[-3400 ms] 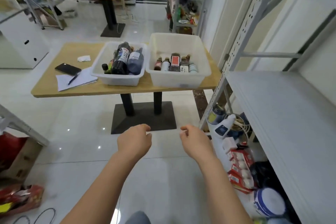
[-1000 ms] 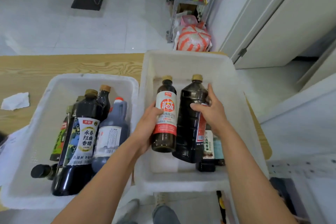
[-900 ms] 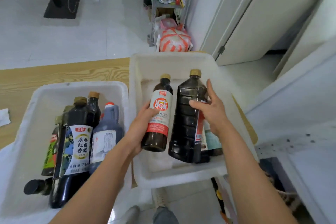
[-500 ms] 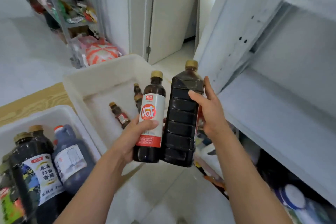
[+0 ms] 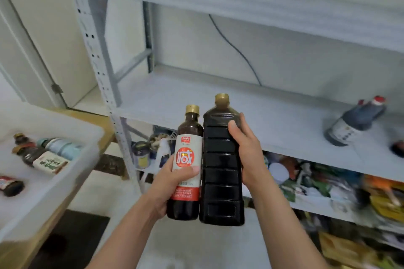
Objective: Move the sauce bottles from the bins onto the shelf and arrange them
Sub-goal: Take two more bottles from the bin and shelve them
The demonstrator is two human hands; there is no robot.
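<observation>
At centre we see the smaller bottle (image 5: 188, 166) touching the larger bottle (image 5: 220, 170) on its left, before the shelf (image 5: 273, 120); a jug (image 5: 354, 122) on it, right; the bin (image 5: 85, 168) lower left.

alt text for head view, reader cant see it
The left hand grips a red-labelled bottle and the right hand a larger dark bottle, upright side by side before a grey shelf. A dark jug sits on the shelf at right; a white bin of small bottles sits left.
</observation>
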